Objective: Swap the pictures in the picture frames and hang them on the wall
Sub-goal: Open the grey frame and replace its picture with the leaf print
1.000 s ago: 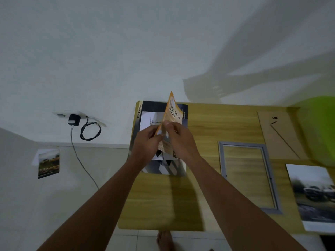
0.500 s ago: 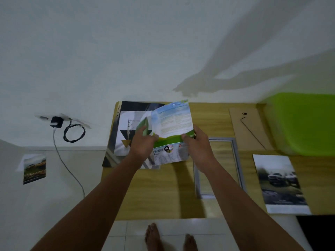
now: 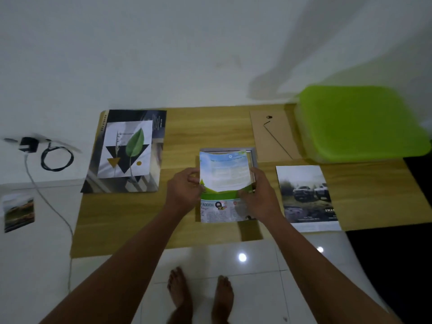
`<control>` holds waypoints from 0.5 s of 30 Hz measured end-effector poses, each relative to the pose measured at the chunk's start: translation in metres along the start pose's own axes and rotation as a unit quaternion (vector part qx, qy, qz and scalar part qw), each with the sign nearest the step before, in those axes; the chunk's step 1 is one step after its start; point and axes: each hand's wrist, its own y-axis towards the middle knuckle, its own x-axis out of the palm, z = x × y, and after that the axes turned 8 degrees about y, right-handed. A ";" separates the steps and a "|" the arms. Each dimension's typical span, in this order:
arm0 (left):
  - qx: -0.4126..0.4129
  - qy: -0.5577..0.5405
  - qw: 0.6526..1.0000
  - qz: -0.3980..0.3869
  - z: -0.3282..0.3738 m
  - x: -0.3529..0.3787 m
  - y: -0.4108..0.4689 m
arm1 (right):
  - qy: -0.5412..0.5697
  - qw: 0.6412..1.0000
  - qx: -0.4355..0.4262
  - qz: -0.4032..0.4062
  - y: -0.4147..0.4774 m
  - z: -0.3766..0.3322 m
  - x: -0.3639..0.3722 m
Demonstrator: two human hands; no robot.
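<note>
A blue, green and white printed leaflet (image 3: 224, 176) lies over the grey picture frame (image 3: 253, 152) in the middle of the wooden table (image 3: 131, 218). My left hand (image 3: 184, 190) pinches the leaflet's left edge. My right hand (image 3: 259, 195) grips its right edge, thumb on top. Only the frame's top and right rim show. A leaf picture (image 3: 127, 148) rests on a dark sheet at the left. A car picture (image 3: 306, 195) lies to the right. The brown frame backing board (image 3: 271, 134) lies behind.
A green plastic lid or box (image 3: 357, 122) stands at the back right of the table. A charger with a coiled cable (image 3: 46, 153) hangs on the left wall above a small photo (image 3: 18, 212). My bare feet (image 3: 201, 293) stand on the white tiles.
Both hands carried the leaflet to the right and lowered it onto the grey frame. One second ago it was held up folded over the leaf picture.
</note>
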 end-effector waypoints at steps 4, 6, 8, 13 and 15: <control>0.077 0.096 0.991 0.044 0.001 0.025 -0.006 | -0.082 0.996 -0.026 -0.001 0.002 0.015 -0.005; 0.104 0.147 0.982 0.056 0.001 0.030 -0.005 | -0.185 0.983 -0.016 -0.003 0.004 0.017 -0.007; 0.131 0.216 0.965 0.072 -0.004 0.033 -0.001 | -0.313 0.949 -0.039 0.001 0.003 0.020 -0.009; 0.255 0.359 0.898 0.017 -0.013 0.036 0.008 | -0.412 0.894 -0.162 -0.068 0.009 0.037 -0.013; 0.263 0.416 0.870 -0.027 -0.017 0.036 0.010 | -0.423 0.884 -0.173 -0.095 0.013 0.042 -0.014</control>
